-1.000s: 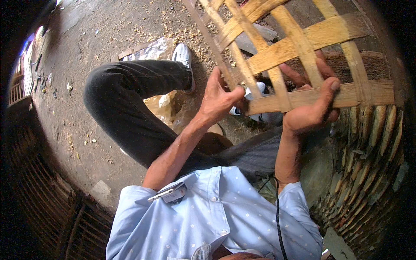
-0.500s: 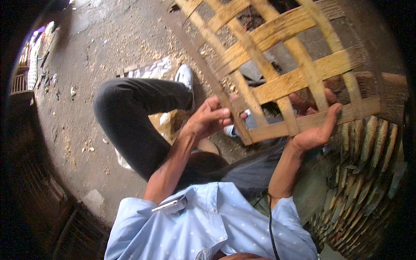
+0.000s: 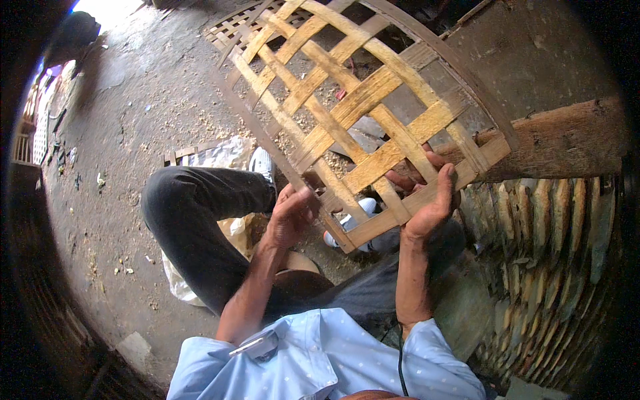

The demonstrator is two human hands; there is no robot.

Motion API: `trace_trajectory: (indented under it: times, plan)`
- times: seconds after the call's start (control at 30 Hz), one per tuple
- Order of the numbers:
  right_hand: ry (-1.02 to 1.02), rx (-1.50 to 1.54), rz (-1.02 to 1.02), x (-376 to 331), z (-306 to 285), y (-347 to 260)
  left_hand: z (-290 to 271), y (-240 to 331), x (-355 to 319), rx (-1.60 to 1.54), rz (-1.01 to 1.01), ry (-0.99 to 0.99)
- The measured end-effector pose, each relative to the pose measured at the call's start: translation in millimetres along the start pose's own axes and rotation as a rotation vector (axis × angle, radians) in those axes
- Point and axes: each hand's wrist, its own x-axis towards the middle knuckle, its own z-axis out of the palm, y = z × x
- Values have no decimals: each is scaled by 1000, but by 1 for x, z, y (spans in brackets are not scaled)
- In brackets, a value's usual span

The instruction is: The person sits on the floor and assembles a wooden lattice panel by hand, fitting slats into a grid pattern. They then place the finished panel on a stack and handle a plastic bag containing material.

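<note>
A woven panel of flat yellow strips (image 3: 380, 167), perhaps bamboo, is held tilted before me, with thin brown slats along its borders. My right hand (image 3: 430, 203) grips the near border slat, its thumb on top and its fingers partly seen through the gaps underneath. At the panel's left border slat, my left hand (image 3: 293, 213) is closed, its fingers curled against the edge; some are hidden or slightly blurred. The far end of the panel reaches up toward the top of the view.
A thick wooden beam (image 3: 560, 137) lies to the right, above a stack of rough-edged strips or slabs (image 3: 547, 267). Plastic sheeting (image 3: 223, 153) lies by my left foot (image 3: 263, 165). Shavings litter the floor (image 3: 100, 247). Dark slatted woodwork (image 3: 40, 287) stands at the left.
The panel and both hands appear farther left and lower, with more of the far end showing. My left hand has closed in from loosely spread fingers at the border slat.
</note>
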Motion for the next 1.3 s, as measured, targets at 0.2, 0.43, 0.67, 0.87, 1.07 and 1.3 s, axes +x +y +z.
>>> trace_trajectory:
  times: [0.2,0.43,0.67,0.87,1.07,1.3]
  plan:
    - [30,98,43,8,-8,5,-4,6,-9,60,-4,-118]
    - [11,42,34,-5,8,-4,-8,11,2,292,-97,40]
    - [19,-1,6,6,1,-4,-3,8,7,-35,110,19]
    - [-19,17,-6,-4,2,-7,12,0,-6,27,-193,-136]
    - [25,-31,-75,3,-3,3,16,-10,-10,20,-254,-272]
    - [48,6,1,0,1,-1,7,-3,-5,406,-331,-387]
